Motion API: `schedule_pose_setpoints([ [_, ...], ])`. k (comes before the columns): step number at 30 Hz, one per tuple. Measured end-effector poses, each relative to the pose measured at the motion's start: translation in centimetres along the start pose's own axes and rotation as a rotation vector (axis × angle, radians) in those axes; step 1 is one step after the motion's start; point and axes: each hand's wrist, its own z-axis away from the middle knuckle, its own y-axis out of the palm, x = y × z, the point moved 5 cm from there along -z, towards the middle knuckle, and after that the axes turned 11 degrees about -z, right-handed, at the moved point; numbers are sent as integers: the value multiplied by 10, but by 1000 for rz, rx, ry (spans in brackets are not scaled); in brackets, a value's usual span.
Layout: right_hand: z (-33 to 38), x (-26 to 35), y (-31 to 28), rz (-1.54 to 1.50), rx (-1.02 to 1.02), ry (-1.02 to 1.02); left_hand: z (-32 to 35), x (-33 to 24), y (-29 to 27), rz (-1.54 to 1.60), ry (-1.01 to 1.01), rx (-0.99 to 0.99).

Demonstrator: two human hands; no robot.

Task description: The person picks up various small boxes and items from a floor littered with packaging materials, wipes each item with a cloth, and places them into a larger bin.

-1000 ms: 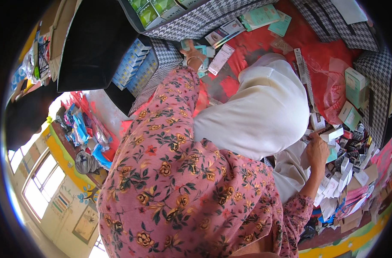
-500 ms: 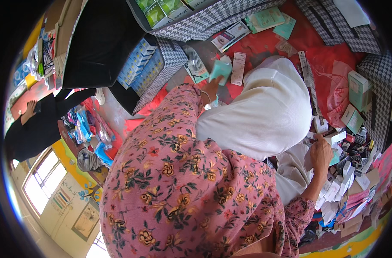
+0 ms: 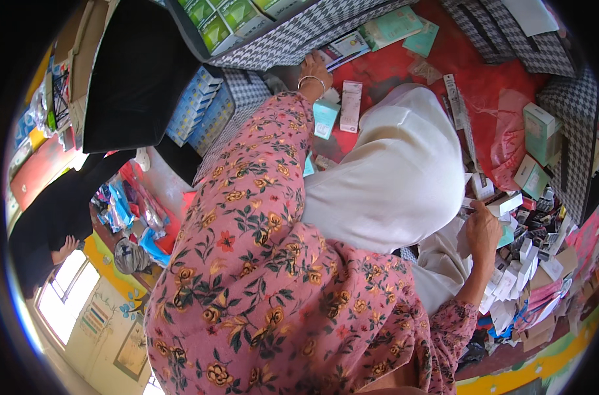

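Note:
My left hand point(image 3: 314, 70), a bangle on its wrist, reaches forward with fingers stretched out. Its fingertips meet the left end of a flat dark-and-white printed pack point(image 3: 344, 50) beside a houndstooth bin. Just below that hand, a mint-green box point(image 3: 325, 118) lies on the red sheet, next to a tall pale pink box point(image 3: 350, 106). At the right, my right hand point(image 3: 483, 227) is closed beside my white-clad leg point(image 3: 391, 171). Its fingers curl by small white cartons point(image 3: 506, 204); what they hold is partly hidden.
A heap of small boxes and torn cartons point(image 3: 526, 263) lies right. Houndstooth bins point(image 3: 299, 49) stand ahead, one with green packs point(image 3: 237, 16). Blue-and-yellow boxes point(image 3: 204, 108) fill another bin. Mint boxes point(image 3: 539, 128) stand at right. A person in black point(image 3: 56, 204) is at left.
My left hand has let go of the mint-green box, now on the red sheet, and moved forward to the flat pack. My right hand stays near the white cartons.

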Motion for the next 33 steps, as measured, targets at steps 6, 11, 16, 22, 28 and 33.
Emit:
schedule_pose_setpoints([
  [6, -5, 9, -3, -30, -27, -4, -16, -14, -10, -108, -289, 379],
  [11, -5, 19, -5, -60, -8, -10, -11, -27, 5, -65, -87, 381],
  [16, -1, 14, -6, -79, -23, -27, 40, -73, -17, -165, 256, 625],
  [22, 1, 19, -13, -32, -7, -93, 85, -34, 70, 16, 320, 676],
  [28, 14, 3, -5, -81, -35, -49, 126, -16, 35, -220, 426, 891],
  [33, 12, 2, 3, -64, 0, -70, 191, -12, 85, -110, 757, 789],
])
